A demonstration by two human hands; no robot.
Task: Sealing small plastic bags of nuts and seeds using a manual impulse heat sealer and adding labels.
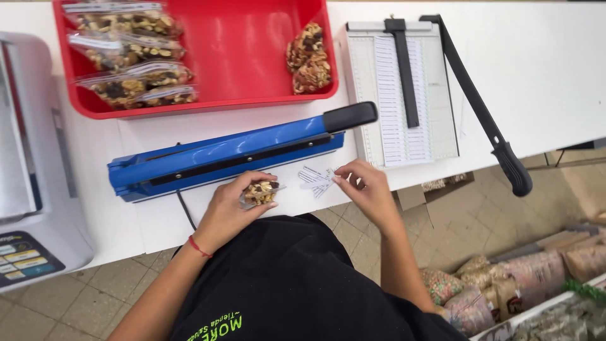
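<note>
Clear plastic is wrapping the small bag of nut mix (260, 193) that the left hand (230, 211) is gripping with curled fingers, just in front of the blue heat sealer (221, 155) on the white table (543, 69). Beside it, the right hand (366, 189) is pinching small white paper labels (315, 179) between thumb and fingertips. Farther back, a red tray (240, 57) is holding more filled bags, next to a paper cutter (404, 95).

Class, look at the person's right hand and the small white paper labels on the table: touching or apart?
Touching. The head view shows the right hand pinching the white paper labels at its fingertips, with no gap between them.
</note>
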